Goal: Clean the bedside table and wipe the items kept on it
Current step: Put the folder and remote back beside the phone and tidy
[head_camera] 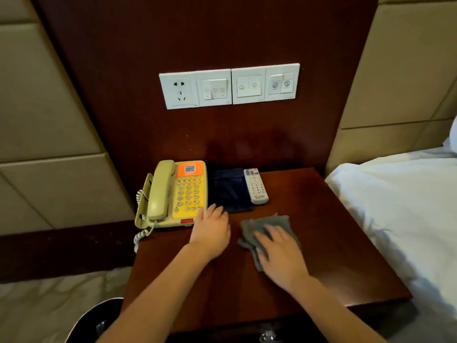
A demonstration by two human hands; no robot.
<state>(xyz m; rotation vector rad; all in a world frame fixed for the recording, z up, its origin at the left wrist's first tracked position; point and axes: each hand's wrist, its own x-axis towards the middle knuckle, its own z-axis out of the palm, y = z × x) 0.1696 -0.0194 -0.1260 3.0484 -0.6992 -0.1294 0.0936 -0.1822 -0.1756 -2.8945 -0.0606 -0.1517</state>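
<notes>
My right hand [279, 251] lay flat, fingers spread, on the limp cloth [262, 224]; my left hand [211, 231], fingers straight, held nothing, the telephone [178, 194] just beyond it. I judged the telephone light, handset loose: grip its base

A beige-and-yellow corded telephone [173, 194] sits at the back left corner of the dark wooden bedside table [333, 243]. Just right of the telephone lies a dark blue flat rectangular holder [230, 189], with a white plastic remote control [256, 186] just beyond it. By the telephone's front right corner is the left hand [211, 231]. Further right is a crumpled grey cloth [259, 226], with the right hand [282, 253] flat on it. Above and behind the telephone, a white switch-and-socket row [228, 86] is on the wall. Far to its right, a white-sheeted bed [395, 206] adjoins the table.
</notes>
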